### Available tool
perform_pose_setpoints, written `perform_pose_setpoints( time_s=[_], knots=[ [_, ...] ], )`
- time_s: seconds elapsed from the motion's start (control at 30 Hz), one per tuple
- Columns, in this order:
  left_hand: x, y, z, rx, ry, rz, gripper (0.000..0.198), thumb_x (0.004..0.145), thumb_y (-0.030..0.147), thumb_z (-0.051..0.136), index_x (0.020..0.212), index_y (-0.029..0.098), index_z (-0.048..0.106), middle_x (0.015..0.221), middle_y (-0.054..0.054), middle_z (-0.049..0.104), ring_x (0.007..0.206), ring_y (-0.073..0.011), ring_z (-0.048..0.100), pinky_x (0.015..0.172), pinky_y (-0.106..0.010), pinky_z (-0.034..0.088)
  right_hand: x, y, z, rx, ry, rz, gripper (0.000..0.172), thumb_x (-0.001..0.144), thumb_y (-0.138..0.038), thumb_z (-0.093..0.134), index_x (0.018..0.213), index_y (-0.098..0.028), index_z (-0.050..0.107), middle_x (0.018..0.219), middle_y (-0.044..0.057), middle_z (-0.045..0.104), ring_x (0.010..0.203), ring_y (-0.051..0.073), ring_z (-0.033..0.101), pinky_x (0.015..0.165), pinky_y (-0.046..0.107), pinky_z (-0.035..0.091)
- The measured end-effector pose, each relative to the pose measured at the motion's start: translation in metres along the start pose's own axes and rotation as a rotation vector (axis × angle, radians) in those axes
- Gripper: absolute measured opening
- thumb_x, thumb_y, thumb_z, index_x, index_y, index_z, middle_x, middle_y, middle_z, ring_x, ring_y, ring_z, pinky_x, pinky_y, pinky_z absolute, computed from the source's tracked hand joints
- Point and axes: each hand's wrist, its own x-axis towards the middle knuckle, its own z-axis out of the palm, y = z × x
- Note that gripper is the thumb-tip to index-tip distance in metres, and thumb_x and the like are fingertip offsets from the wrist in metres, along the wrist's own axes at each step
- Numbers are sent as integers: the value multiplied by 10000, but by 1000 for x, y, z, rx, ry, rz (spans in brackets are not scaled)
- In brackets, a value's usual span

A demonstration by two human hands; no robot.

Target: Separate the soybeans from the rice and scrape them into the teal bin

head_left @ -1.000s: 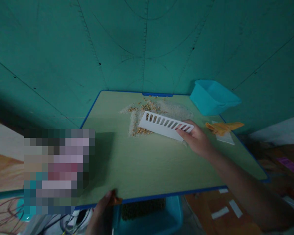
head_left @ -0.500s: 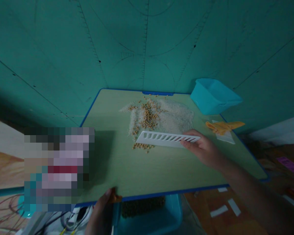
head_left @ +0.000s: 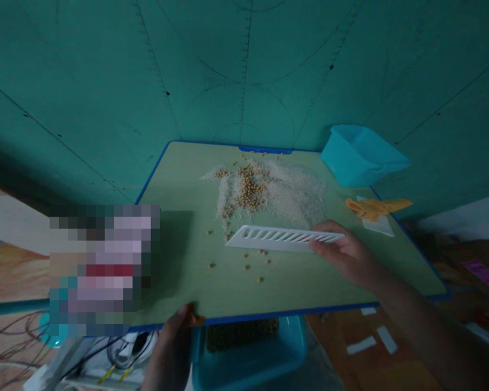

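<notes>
My right hand (head_left: 346, 255) grips one end of a white slotted plastic strip (head_left: 275, 243), tilted low over the pale green tabletop (head_left: 163, 271). Beyond the strip lie tan round beans (head_left: 250, 187), heaped amid white rice-like grains (head_left: 295, 187). Several loose beans (head_left: 246, 266) are scattered on the near side of the strip. At the table's front edge, my left hand (head_left: 171, 345) is closed, its thumb on top beside a small orange-brown piece (head_left: 194, 320). Its other fingers are hidden, so what they hold cannot be made out.
Under the front edge is a blue basin (head_left: 299, 353) with dark green contents (head_left: 242, 334). A blue bin (head_left: 356, 157) stands at the back right, near an orange cloth (head_left: 375, 206). A pixelated patch covers the left side; cables (head_left: 16, 347) lie below it.
My right hand has drawn the strip slightly nearer and to the right. The bean cluster by its near edge has given way to a few scattered beans nearer me. My left hand stays at the edge.
</notes>
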Motion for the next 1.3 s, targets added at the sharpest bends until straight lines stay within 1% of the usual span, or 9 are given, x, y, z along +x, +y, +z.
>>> perform_pose_setpoints(
  time_s=[0.13, 0.27, 0.43, 0.57, 0.7, 0.87, 1.0, 1.17, 1.3],
  knots=[
    [0, 0, 1, -25, 46, -81, 95, 689, 234, 654, 763, 192, 612, 697, 2, 643, 1028, -208, 571, 838, -268, 494, -9, -1, -1, -27, -16, 18, 88, 798, -318, 573, 826, -247, 617, 768, 5, 639, 706, 166, 611, 589, 238, 499],
    [0, 1, 2, 31, 45, -75, 273, 528, 309, 765, 732, 188, 630, 698, -4, 663, 833, -201, 615, 726, -255, 518, -19, -4, -5, -57, 11, 19, 101, 792, -342, 581, 835, -267, 633, 767, 3, 653, 697, 179, 624, 585, 253, 511],
    [-1, 2, 4, 10, 31, -71, 442, 365, 330, 831, 725, 196, 614, 706, 20, 661, 869, -213, 611, 681, -226, 509, -33, -5, -12, -63, 68, 73, 97, 784, -348, 595, 823, -272, 641, 732, 4, 667, 668, 190, 633, 568, 265, 516],
    [0, 1, 3, 6, 57, -95, 495, 344, 338, 839, 765, 196, 621, 783, 18, 682, 861, -205, 608, 686, -234, 513, -39, 6, -18, 29, 122, 136, 125, 753, -356, 633, 832, -259, 631, 759, 10, 692, 713, 207, 651, 633, 297, 529],
    [4, -2, 0, 25, -4, -64, 396, 431, 382, 807, 735, 188, 642, 725, 5, 683, 809, -223, 624, 648, -255, 525, -35, 26, -24, 189, 179, 243, 245, 739, -390, 647, 931, -245, 602, 872, 35, 715, 796, 230, 659, 706, 362, 525],
    [3, -1, 1, -3, 9, -57, 360, 404, 308, 815, 699, 183, 651, 730, 12, 684, 808, -212, 628, 653, -238, 523, -15, 42, -19, 289, 120, 280, 305, 716, -414, 659, 941, -220, 594, 909, 59, 709, 823, 236, 654, 743, 396, 507],
    [0, 1, 6, -8, 26, -62, 357, 388, 327, 822, 648, 172, 633, 673, 34, 668, 650, -150, 618, 573, -203, 507, -5, 40, -4, 322, 37, 288, 308, 713, -399, 660, 945, -206, 596, 901, 55, 704, 825, 221, 648, 753, 375, 497],
    [-2, 1, 6, 7, 37, -76, 340, 406, 309, 811, 666, 174, 637, 729, 22, 682, 757, -178, 633, 646, -231, 519, -13, 35, 7, 361, -49, 329, 284, 709, -383, 663, 925, -208, 602, 881, 47, 703, 813, 212, 646, 733, 357, 501],
    [2, 0, -2, 59, 13, -80, 277, 479, 344, 774, 646, 182, 623, 607, 15, 642, 629, -192, 624, 477, -248, 474, -27, 29, 7, 367, -153, 380, 258, 716, -383, 662, 901, -208, 625, 856, 40, 705, 788, 193, 645, 719, 331, 499]
  ],
)
